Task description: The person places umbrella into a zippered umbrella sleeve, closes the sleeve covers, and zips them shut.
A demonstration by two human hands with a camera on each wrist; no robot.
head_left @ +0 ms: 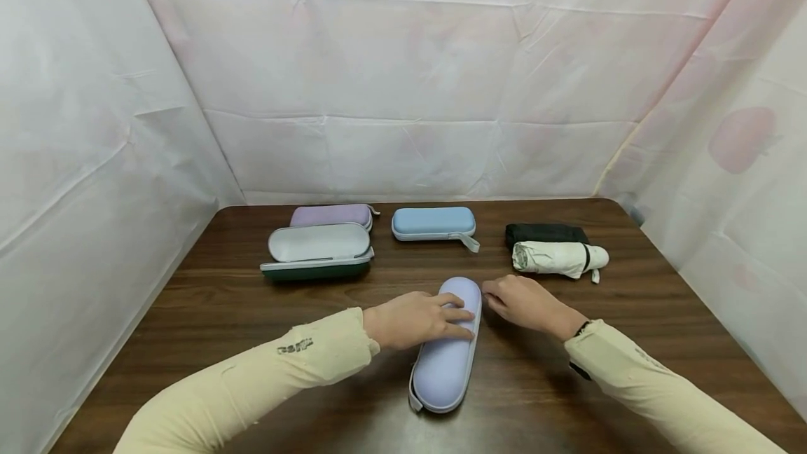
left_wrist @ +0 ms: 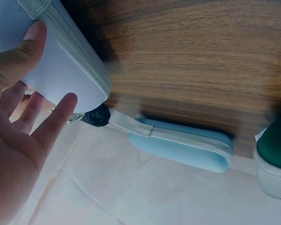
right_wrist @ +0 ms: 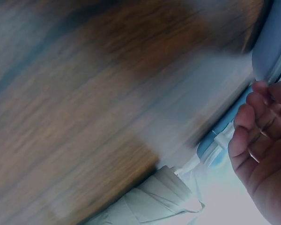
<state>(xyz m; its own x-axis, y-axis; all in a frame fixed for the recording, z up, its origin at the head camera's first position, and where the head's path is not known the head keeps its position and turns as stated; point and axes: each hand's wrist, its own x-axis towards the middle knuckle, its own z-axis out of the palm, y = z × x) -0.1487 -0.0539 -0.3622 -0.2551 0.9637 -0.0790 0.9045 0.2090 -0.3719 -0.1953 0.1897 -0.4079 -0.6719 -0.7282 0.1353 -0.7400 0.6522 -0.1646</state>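
A lavender zippered hard case (head_left: pixel 441 373), long and round-ended, lies shut on the table in front of me, its pale wrist strap (head_left: pixel 414 398) at the near left end. Across its upper face spread the fingers of my left hand (head_left: pixel 412 319); the left wrist view shows the thumb (left_wrist: pixel 35 35) at the zip band, so the hand holds the case from both sides. At the far right edge sits my right hand (head_left: pixel 522 300), fingers curled. Its thumb and forefinger pinch together at the zip seam in the right wrist view, hiding the zipper pull.
A blue case (head_left: pixel 435 221) stands at the back centre. Behind left are a purple case (head_left: pixel 330 215) and an open case with grey lid (head_left: pixel 318 242) and green body (head_left: pixel 315 272). Folded white (head_left: pixel 551 258) and black (head_left: pixel 545 232) umbrellas lie back right. Sheeting (head_left: pixel 403 76) encloses the table.
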